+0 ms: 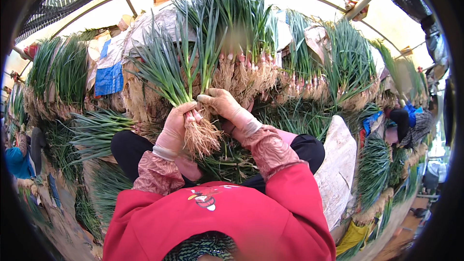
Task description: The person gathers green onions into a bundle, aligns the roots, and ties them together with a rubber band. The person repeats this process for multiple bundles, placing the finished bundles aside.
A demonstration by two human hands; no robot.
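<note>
My left hand (173, 127), in a thin pale glove, is closed around a bunch of green onion-like plants (197, 136) just above their pinkish bulbs. The leaves fan up and away from me, and the pale stringy roots hang down over my lap. My right hand (223, 105), gloved too, pinches upright green stalks (206, 74) right beside that bunch; its fingers hide their lower ends. Beyond both hands stands a tall pile of the same plants (232, 14), roots towards me. Loose leaves and plants (232, 159) lie between my knees.
A bundle of plants (105, 130) lies left of my knee. Whitish sacking (335, 170) lies at my right. Root-lined stacks (348, 61) run along the back, partly under sheets with a blue patch (108, 79). Other people sit at far left (20, 159) and far right (413, 123).
</note>
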